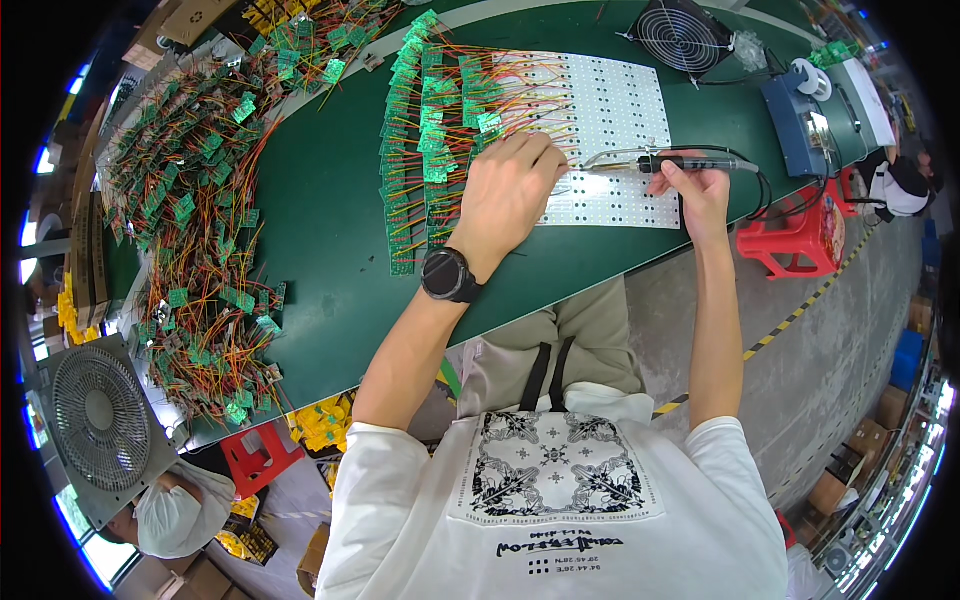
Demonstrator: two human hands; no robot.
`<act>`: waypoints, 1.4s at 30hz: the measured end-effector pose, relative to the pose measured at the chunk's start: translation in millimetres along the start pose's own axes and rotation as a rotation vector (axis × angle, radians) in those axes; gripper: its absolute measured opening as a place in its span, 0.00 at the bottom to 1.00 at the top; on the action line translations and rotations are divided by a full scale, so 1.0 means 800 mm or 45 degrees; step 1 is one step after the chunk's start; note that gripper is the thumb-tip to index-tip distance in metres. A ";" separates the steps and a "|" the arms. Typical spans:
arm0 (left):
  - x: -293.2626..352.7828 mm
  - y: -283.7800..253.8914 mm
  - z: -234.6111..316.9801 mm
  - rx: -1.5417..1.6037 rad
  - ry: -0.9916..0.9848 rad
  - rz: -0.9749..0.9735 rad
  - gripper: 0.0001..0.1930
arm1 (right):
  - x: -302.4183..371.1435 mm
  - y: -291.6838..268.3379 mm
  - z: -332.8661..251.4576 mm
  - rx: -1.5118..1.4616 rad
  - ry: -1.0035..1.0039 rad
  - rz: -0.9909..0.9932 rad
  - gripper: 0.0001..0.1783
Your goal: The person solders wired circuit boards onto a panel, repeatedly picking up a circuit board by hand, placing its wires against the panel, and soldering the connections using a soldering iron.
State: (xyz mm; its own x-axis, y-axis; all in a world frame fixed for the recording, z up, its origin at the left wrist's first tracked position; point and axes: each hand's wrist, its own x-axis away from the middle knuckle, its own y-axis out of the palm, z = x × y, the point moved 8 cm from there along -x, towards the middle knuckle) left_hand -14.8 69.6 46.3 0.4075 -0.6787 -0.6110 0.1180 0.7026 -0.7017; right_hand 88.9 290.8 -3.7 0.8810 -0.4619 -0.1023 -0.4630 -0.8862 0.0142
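Note:
My right hand is closed around a soldering iron, held almost level with its tip pointing left. A thin curved tube runs along the iron toward the tip. My left hand is closed with the fingertips down beside the iron's tip; what they pinch is hidden. Both hands are over a white perforated board panel lying on the green tabletop. Red and yellow wires cross the panel's left part from rows of small green circuit boards, which lie overlapped in columns left of my left hand.
A large tangled heap of wired green boards covers the table's left end. At the back right are a round-grilled fan, a blue soldering station and a white spool. A red stool stands right; another fan is lower left.

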 end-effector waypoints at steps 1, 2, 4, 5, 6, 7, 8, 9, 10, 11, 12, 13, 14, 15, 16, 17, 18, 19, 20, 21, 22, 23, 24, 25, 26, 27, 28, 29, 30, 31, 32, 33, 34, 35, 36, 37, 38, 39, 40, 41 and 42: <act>-0.001 0.000 0.000 0.002 -0.008 0.000 0.04 | 0.000 -0.001 0.000 -0.010 0.004 0.008 0.12; -0.002 0.000 0.000 0.003 -0.007 0.000 0.04 | -0.001 -0.002 0.001 -0.010 0.004 0.009 0.12; -0.003 -0.001 0.000 0.014 -0.005 0.007 0.04 | -0.001 -0.007 -0.001 -0.116 -0.029 0.046 0.12; -0.003 -0.002 -0.001 0.011 -0.006 0.008 0.04 | -0.002 -0.006 -0.002 -0.118 -0.030 0.043 0.12; -0.004 -0.002 -0.002 0.023 -0.001 -0.001 0.04 | -0.003 -0.005 -0.003 -0.110 -0.034 0.052 0.12; -0.004 -0.005 -0.002 0.030 -0.001 -0.009 0.04 | -0.005 -0.003 -0.004 -0.104 -0.037 0.055 0.12; -0.003 -0.011 -0.001 0.015 -0.007 -0.006 0.04 | -0.006 0.000 -0.002 -0.113 -0.040 0.041 0.12; -0.002 -0.016 -0.001 0.025 -0.029 -0.032 0.05 | -0.006 -0.001 0.004 -0.108 -0.033 0.066 0.12; -0.002 -0.024 -0.002 0.027 -0.055 -0.055 0.07 | -0.011 0.000 0.009 -0.108 -0.029 0.082 0.12; -0.005 -0.038 0.002 -0.015 -0.068 -0.047 0.07 | -0.012 0.000 0.012 -0.109 -0.009 0.123 0.12; -0.008 -0.058 0.015 -0.018 -0.026 0.034 0.10 | -0.008 -0.002 0.014 -0.114 0.011 0.157 0.11; -0.011 -0.082 0.030 -0.029 0.023 0.112 0.14 | -0.007 -0.009 0.014 -0.091 0.000 0.187 0.11; -0.009 -0.099 0.035 -0.014 -0.041 0.081 0.17 | -0.005 -0.016 0.013 -0.113 -0.022 0.203 0.11; -0.003 -0.120 0.038 -0.029 -0.099 0.145 0.16 | -0.002 -0.022 0.011 -0.112 -0.040 0.209 0.11; 0.007 -0.141 0.037 -0.046 -0.157 0.212 0.14 | -0.001 -0.028 0.014 -0.124 -0.038 0.212 0.11; 0.023 -0.158 0.033 -0.103 -0.168 0.216 0.14 | 0.001 -0.032 0.015 -0.101 -0.029 0.234 0.12; 0.050 -0.176 0.015 -0.194 -0.344 0.215 0.13 | 0.000 -0.031 0.014 -0.120 -0.045 0.214 0.13; 0.080 -0.192 -0.003 -0.279 -0.519 0.218 0.11 | 0.000 -0.029 0.017 -0.134 -0.026 0.220 0.13; 0.110 -0.211 -0.018 -0.384 -0.648 0.271 0.08 | 0.000 -0.030 0.019 -0.140 -0.006 0.237 0.13; 0.150 -0.230 -0.035 -0.476 -0.815 0.321 0.06 | -0.002 -0.028 0.019 -0.162 -0.012 0.218 0.13; 0.183 -0.251 -0.046 -0.590 -1.030 0.316 0.06 | -0.001 -0.028 0.020 -0.162 -0.005 0.209 0.13; 0.213 -0.272 -0.055 -0.726 -1.114 0.316 0.07 | -0.003 -0.026 0.021 -0.161 0.002 0.200 0.13; 0.238 -0.286 -0.065 -0.842 -1.170 0.281 0.10 | -0.003 -0.026 0.020 -0.165 -0.002 0.206 0.13; 0.252 -0.299 -0.068 -0.902 -1.242 0.238 0.10 | -0.005 -0.023 0.019 -0.178 -0.010 0.186 0.13; 0.263 -0.305 -0.072 -0.959 -1.312 0.193 0.10 | -0.005 -0.022 0.018 -0.189 -0.017 0.168 0.14; 0.266 -0.306 -0.077 -0.957 -1.306 0.191 0.10 | -0.005 -0.022 0.018 -0.189 -0.018 0.174 0.14; 0.265 -0.305 -0.079 -0.900 -1.242 0.194 0.10 | -0.005 -0.021 0.016 -0.190 -0.028 0.180 0.14; 0.265 -0.303 -0.081 -0.840 -1.177 0.196 0.10 | -0.005 -0.021 0.014 -0.190 -0.039 0.187 0.14; 0.270 -0.302 -0.085 -0.837 -1.174 0.194 0.10 | -0.004 -0.021 0.014 -0.189 -0.039 0.191 0.14; 0.266 -0.298 -0.085 -0.838 -1.102 0.184 0.10 | -0.005 -0.021 0.015 -0.193 -0.027 0.191 0.14; 0.262 -0.294 -0.084 -0.838 -1.031 0.173 0.10 | -0.006 -0.021 0.016 -0.196 -0.015 0.191 0.14; 0.264 -0.291 -0.082 -0.833 -1.027 0.175 0.10 | -0.007 -0.020 0.016 -0.193 -0.016 0.177 0.13; 0.266 -0.291 -0.077 -0.622 -1.060 0.275 0.09 | -0.006 -0.020 0.016 -0.189 -0.019 0.187 0.13; 0.268 -0.289 -0.074 -0.409 -1.089 0.371 0.09 | -0.006 -0.020 0.016 -0.198 -0.020 0.187 0.14; 0.267 -0.284 -0.069 -0.402 -1.084 0.368 0.09 | -0.005 -0.019 0.016 -0.208 -0.021 0.186 0.14; 0.271 -0.278 -0.065 -0.257 -1.124 0.397 0.09 | -0.005 -0.018 0.013 -0.205 -0.025 0.184 0.13; 0.276 -0.274 -0.063 -0.113 -1.163 0.426 0.10 | -0.004 -0.018 0.013 -0.204 -0.024 0.184 0.13; 0.282 -0.269 -0.060 -0.112 -1.083 0.405 0.10 | -0.003 -0.018 0.012 -0.209 -0.024 0.183 0.13; 0.281 -0.268 -0.058 -0.110 -1.086 0.404 0.10 | -0.003 -0.017 0.012 -0.213 -0.025 0.181 0.13; 0.279 -0.264 -0.056 -0.111 -1.124 0.374 0.09 | -0.003 -0.018 0.013 -0.211 -0.023 0.181 0.13; 0.280 -0.261 -0.056 -0.112 -1.161 0.342 0.08 | -0.004 -0.020 0.012 -0.202 -0.030 0.187 0.13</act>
State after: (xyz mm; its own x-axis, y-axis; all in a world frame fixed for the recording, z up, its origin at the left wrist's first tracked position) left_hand 11.3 -238.6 40.0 0.9645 -0.0426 -0.2606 -0.1356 0.7669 -0.6273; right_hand 92.7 306.6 -13.6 0.8018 -0.5872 -0.1110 -0.5635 -0.8047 0.1870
